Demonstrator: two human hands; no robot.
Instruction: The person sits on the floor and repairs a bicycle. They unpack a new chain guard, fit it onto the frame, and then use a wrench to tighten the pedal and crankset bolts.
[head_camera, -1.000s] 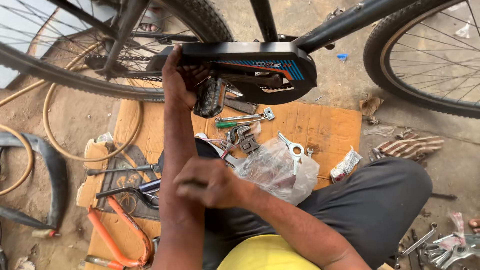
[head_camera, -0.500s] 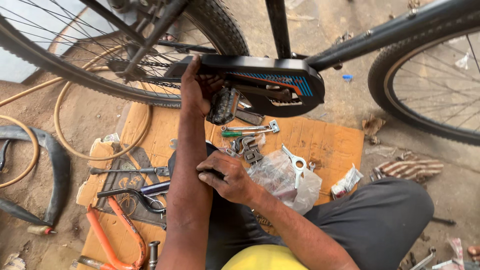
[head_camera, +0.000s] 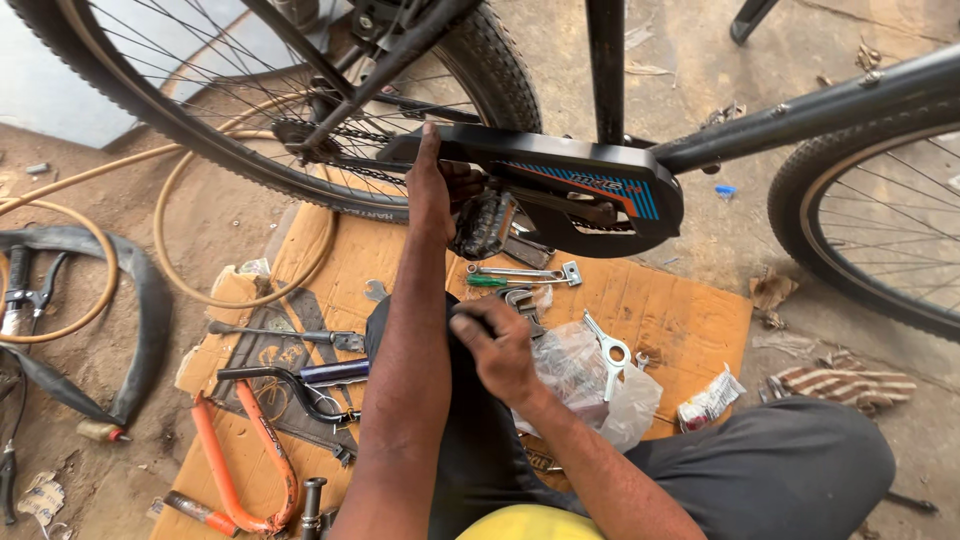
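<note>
A black bicycle stands over me. Its black chain guard (head_camera: 560, 180) has a blue and orange panel, and a pedal (head_camera: 482, 226) hangs under it. My left hand (head_camera: 432, 195) is raised and grips the guard's left end beside the pedal. My right hand (head_camera: 497, 345) hovers low over my dark trouser leg, fingers curled around a small dark thing I cannot make out, next to a clear plastic bag (head_camera: 590, 380) of parts. Wrenches (head_camera: 520, 272) lie on the cardboard sheet (head_camera: 670, 310) below the guard.
The rear wheel (head_camera: 300, 120) fills the upper left and the front wheel (head_camera: 880, 240) the right. An orange hacksaw (head_camera: 235, 460), a black inner tube (head_camera: 140, 320), a yellowish hose (head_camera: 190, 230), pliers (head_camera: 30, 290) and a striped rag (head_camera: 845, 385) lie around on the dirt floor.
The view has tilted so the bicycle sits lower in frame. My right hand has slid a little toward my knee. My left hand keeps its hold on the chain guard.
</note>
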